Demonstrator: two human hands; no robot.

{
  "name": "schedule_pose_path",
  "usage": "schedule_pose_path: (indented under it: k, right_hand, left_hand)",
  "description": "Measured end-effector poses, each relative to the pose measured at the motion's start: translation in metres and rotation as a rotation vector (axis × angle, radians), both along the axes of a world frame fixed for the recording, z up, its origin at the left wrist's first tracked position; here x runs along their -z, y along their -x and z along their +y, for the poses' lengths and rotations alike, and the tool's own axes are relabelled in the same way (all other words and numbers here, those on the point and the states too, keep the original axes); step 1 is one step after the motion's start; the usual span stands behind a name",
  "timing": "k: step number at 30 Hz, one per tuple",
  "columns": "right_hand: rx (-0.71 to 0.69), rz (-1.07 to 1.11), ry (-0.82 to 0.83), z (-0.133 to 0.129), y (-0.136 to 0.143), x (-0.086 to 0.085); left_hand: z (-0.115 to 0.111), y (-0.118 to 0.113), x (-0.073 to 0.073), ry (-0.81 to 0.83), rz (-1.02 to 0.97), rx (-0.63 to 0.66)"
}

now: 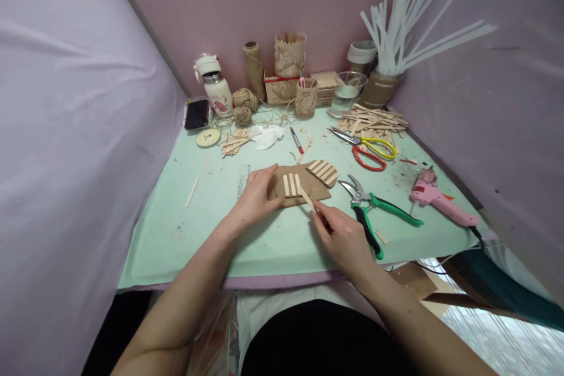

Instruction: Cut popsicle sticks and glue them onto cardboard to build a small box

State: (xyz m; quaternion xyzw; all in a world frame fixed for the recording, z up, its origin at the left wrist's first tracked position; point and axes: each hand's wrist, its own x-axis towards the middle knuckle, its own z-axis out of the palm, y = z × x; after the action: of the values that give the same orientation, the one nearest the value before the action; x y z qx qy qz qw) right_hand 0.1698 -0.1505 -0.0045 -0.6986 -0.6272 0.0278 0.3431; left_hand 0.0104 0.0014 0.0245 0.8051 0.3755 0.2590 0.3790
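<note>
My left hand (255, 194) grips the left end of a brown cardboard piece (315, 191), thumb along its near edge and fingers on the far side. Several short pale stick pieces (291, 185) lie side by side on that cardboard. In my right hand (341, 232) is a craft stick (307, 197), pinched at its near end; its far tip reaches the row of short pieces. A rounded cardboard piece with pale slanted strips (324, 173) rests at the upper right of the cardboard. Part of a ruler (242, 181) shows beside my left hand.
Green-handled pruning shears (363, 197), scissors (365, 144) and a pink hot glue gun (440, 197) lie to the right. A heap of craft sticks (372, 120), a glass of water (346, 94), a bottle (217, 91) and twine balls (244, 103) stand behind. A pen (296, 140) lies mid-table.
</note>
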Motion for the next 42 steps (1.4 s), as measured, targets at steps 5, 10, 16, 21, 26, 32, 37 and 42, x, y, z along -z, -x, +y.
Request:
schedule_pose_path:
  k: [5,10,16,21,26,32,37,42]
  right_hand:
    - [-0.007,-0.013,0.043,-0.003,0.0,0.0]
    - [-0.014,-0.035,0.014,0.002,0.002,0.002]
    - [-0.022,-0.089,0.005,0.012,0.009,0.008]
    - [-0.009,-0.104,0.04,0.019,0.015,0.008]
    - [-0.006,-0.149,0.076,0.022,0.018,0.009]
    - [-0.018,-0.151,0.049,0.022,0.019,0.009]
    - [-0.008,-0.147,0.051,0.023,0.021,0.008]
    - [-0.009,-0.151,0.061,0.025,0.021,0.011]
  left_hand:
    - [-0.006,-0.011,0.007,-0.005,0.034,0.109]
    - [-0.022,-0.018,0.017,-0.07,0.052,-0.01]
    - [-0.024,-0.011,0.021,-0.139,0.201,0.031]
    - [-0.014,0.014,0.02,-0.144,0.226,0.075]
    - [-0.013,0.023,0.018,-0.259,0.255,0.088]
    - [-0.014,0.021,0.02,-0.315,0.245,0.171]
    - [-0.014,0.021,0.022,-0.319,0.277,0.187]
    - [-0.014,0.021,0.023,-0.321,0.298,0.195]
